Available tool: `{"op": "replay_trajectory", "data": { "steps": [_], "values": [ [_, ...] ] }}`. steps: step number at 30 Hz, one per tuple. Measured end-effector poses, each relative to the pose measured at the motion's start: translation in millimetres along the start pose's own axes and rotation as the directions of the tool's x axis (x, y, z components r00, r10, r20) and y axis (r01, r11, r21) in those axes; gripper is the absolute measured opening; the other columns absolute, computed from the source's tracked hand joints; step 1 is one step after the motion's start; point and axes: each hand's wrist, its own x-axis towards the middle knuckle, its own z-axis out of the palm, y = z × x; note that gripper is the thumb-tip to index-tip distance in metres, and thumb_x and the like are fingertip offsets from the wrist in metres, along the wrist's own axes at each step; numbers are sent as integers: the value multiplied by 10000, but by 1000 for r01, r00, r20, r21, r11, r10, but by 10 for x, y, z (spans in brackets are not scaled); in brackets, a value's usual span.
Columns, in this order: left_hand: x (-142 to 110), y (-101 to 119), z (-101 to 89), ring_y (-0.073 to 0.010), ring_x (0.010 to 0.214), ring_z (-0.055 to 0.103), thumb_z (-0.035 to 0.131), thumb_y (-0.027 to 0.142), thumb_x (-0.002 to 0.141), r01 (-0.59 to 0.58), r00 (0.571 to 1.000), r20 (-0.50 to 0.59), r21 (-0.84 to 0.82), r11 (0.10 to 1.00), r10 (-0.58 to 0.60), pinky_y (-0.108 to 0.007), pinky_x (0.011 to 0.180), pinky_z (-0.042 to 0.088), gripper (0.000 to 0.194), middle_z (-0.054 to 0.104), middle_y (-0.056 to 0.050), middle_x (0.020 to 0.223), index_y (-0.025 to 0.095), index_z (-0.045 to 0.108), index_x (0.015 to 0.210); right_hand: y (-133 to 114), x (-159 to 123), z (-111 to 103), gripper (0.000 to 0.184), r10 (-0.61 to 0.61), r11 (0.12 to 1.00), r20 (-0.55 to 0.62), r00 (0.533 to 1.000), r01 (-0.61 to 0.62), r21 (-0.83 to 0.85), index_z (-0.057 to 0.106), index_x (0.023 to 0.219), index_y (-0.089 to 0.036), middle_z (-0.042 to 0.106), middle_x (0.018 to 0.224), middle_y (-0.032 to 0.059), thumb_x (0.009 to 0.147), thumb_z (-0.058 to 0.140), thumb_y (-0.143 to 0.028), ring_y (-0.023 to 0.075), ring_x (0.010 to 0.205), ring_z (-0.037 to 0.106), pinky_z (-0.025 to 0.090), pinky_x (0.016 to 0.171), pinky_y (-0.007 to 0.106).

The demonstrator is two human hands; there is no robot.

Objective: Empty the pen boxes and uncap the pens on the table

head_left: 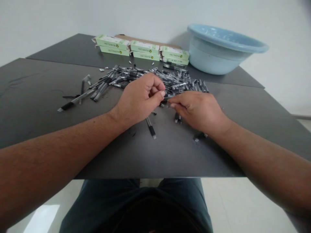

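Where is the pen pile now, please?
In the head view, the pen pile lies centrally, beyond the left hand and right hand, before the green boxes.

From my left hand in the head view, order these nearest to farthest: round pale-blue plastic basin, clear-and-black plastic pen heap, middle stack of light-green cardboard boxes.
1. Pen heap: around and beyond your left hand.
2. Middle stack: behind the heap.
3. Basin: back, off right.

The left hand (139,97) and right hand (201,110) nearly meet at the near edge of piled pens (176,79) on a grey surface (170,155), green boxes (145,47) and a blue basin (213,56) behind.
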Motion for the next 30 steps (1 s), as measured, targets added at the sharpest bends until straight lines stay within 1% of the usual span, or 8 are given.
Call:
{"op": "replay_trajectory", "data": {
  "steps": [7, 11, 14, 16, 19, 23, 26, 30],
  "values": [
    [-13, -5, 7, -184, 776, 694, 695, 202, 917, -10, 1000, -16, 21, 1000, 10, -371, 762, 538, 67, 732, 11, 823, 247, 668, 959, 15, 5, 8, 281, 6, 1000, -17, 1000, -6, 23, 843, 1192, -228, 861, 1139, 76, 1073, 590, -253, 250, 1032, 787, 556, 905, 351],
    [-15, 5, -3, -184, 787, 698, 698, 210, 922, -12, 1000, -10, 16, 1000, 12, -366, 779, 544, 57, 733, 10, 834, 239, 678, 967, 41, 21, 11, 230, -38, 997, 84, 996, 32, 64, 853, 1096, -218, 865, 1076, 78, 1030, 634, -238, 257, 985, 791, 557, 888, 362],
    [-11, -1, -7, -178, 780, 690, 677, 199, 922, -26, 1000, 5, 40, 999, 26, -355, 781, 543, 62, 736, 10, 841, 234, 689, 972, 91, 14, -22, 209, 107, 959, -9, 994, -100, 265, 855, 1099, -228, 868, 1049, 57, 1016, 665, -258, 235, 957, 787, 559, 880, 355],
    [-13, -15, -1, -174, 766, 684, 676, 208, 921, -37, 999, 16, 40, 999, 36, -342, 762, 544, 72, 736, 10, 838, 231, 699, 986, 129, 3, -35, 203, 248, 852, -27, 968, -205, 482, 850, 1108, -232, 865, 983, 42, 1019, 696, -330, 220, 883, 776, 565, 828, 352],
    [-29, -29, 15, -170, 767, 695, 686, 233, 922, -50, 997, 51, -10, 999, 50, -322, 746, 553, 95, 744, 4, 856, 220, 703, 1015, 164, -4, -11, 296, 387, 594, 44, 921, -286, 752, 832, 1139, -235, 852, 926, 40, 1009, 732, -481, 194, 742, 716, 528, 669, 325],
    [-63, 13, 19, -159, 789, 713, 685, 223, 920, -86, 992, 85, -34, 996, 88, -301, 773, 567, 107, 763, -1, 895, 211, 700, 1026, 140, 10, 34, 362, 409, 304, 175, 895, -315, 899, 804, 1117, -233, 833, 905, 28, 933, 812, -545, 100, 482, 439, 288, 449, 274],
    [-82, 78, 6, -150, 773, 709, 682, 217, 917, -99, 991, 88, -30, 995, 102, -289, 760, 568, 78, 767, 6, 887, 215, 693, 995, 100, 23, 26, 384, 402, 195, 239, 884, -337, 921, 781, 1101, -231, 822, 898, 17, 895, 845, -549, 70, 435, 297, 166, 420, 276],
    [-97, 130, -5, -144, 742, 699, 686, 208, 914, -96, 992, 77, -22, 995, 97, -281, 730, 562, 40, 764, 14, 858, 220, 676, 951, 71, 30, 2, 410, 403, 146, 261, 877, -344, 928, 772, 1086, -227, 822, 902, 22, 864, 867, -559, 71, 437, 299, 164, 417, 279]
  ]
}}
